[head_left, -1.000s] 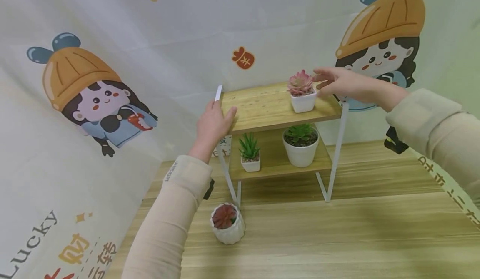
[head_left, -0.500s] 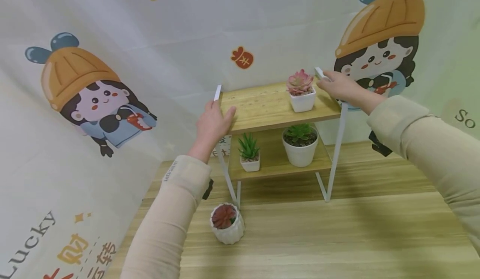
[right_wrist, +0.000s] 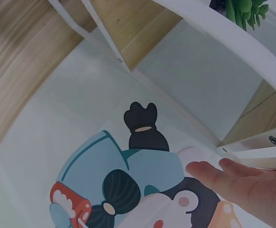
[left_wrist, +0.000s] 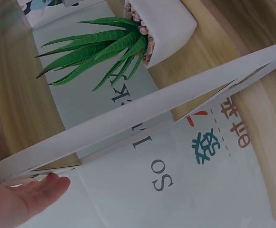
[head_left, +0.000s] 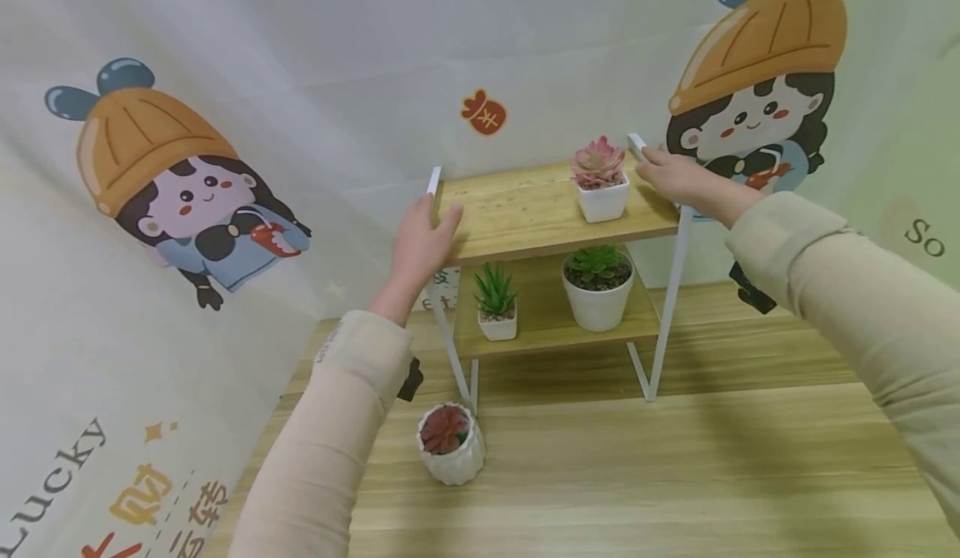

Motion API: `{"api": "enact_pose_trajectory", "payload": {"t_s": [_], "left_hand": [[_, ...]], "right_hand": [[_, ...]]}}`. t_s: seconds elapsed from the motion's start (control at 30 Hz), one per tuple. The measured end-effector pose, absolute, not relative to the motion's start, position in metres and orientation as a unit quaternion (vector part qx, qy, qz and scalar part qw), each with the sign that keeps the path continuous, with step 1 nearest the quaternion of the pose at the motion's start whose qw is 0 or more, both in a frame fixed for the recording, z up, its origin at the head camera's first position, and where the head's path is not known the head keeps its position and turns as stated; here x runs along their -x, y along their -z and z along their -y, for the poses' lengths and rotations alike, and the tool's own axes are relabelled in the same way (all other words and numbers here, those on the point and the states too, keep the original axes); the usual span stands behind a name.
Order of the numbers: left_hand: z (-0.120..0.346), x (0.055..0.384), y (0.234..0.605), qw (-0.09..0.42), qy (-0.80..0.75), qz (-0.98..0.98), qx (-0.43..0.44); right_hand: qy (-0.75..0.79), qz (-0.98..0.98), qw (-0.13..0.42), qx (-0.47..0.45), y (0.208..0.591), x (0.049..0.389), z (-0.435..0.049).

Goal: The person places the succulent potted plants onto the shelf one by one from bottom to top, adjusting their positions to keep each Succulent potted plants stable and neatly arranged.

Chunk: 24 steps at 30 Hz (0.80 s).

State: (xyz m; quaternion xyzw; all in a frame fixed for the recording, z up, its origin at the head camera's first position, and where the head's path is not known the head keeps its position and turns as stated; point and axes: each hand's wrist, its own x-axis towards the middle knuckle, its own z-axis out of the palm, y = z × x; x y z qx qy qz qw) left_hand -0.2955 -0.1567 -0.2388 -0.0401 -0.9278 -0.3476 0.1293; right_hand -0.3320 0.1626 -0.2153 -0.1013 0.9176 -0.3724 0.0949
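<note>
A two-tier wooden shelf (head_left: 510, 208) with a white metal frame stands on the table. My left hand (head_left: 422, 241) holds its left side, thumb over the top board. In the left wrist view the fingers (left_wrist: 47, 190) lie outside the white side frame. My right hand (head_left: 678, 176) grips the right side frame; in the right wrist view its fingers (right_wrist: 214, 175) stretch along the outside. A pink succulent in a white square pot (head_left: 602, 183) sits on the top board near the right hand. Below are a spiky green plant (head_left: 497, 304) and a larger round-potted green succulent (head_left: 598, 291).
A dark red succulent in a white ribbed pot (head_left: 452, 445) stands on the wood-grain table (head_left: 600, 475), by the shelf's front left leg. A pale printed cloth (head_left: 360, 108) with cartoon figures hangs close behind and to the left.
My right hand has moved from beside the pink succulent's pot back onto the right side frame. The left hand has shifted slightly left on its side. The plants keep their places.
</note>
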Motion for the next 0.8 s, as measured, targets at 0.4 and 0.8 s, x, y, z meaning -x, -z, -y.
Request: {"api": "enact_pose_trajectory", "payload": {"t_s": [0.4, 0.8], "left_hand": [[0.207, 0.247, 0.325, 0.099, 0.522, 0.844, 0.077], [0.235, 0.194, 0.475, 0.068, 0.567, 0.82, 0.019]], "right_hand": [[0.329, -0.933, 0.094, 0.109, 0.213, 0.332, -0.16], [0.293, -0.946, 0.087, 0.107, 0.211, 0.33, -0.16]]}}
